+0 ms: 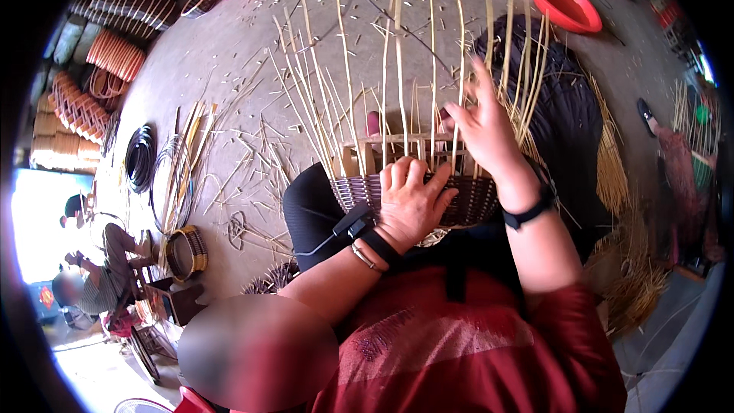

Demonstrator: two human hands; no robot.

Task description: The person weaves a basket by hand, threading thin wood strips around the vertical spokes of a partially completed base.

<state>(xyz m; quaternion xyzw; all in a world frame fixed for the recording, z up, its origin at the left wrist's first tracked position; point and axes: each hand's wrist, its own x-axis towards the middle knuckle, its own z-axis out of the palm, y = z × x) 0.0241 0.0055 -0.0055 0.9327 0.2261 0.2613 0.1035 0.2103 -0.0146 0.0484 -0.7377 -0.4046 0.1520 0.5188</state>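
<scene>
A half-woven basket (359, 190) rests on my lap, its wall woven of dark brown strands. Tall pale stakes (401, 84) rise from it in a fan. My left hand (417, 199) lies over the near wall, with fingers bent across the top edge and thumb to the right. My right hand (487, 126) is raised among the right-hand stakes, index finger stretched up and thumb apart. A long dark strand (397, 21) curves from the top toward this hand; whether it touches the fingers is unclear. Inside the basket a wooden frame (405, 138) shows partly behind the stakes.
Cut cane scraps (256, 164) litter the floor. Coiled dark strands (140, 157) lie at left, near stacked baskets (115, 53). A red basin (564, 1) stands at far right, beyond dark cloth (562, 115) and straw bundles (612, 160). Other people (95, 275) sit at left.
</scene>
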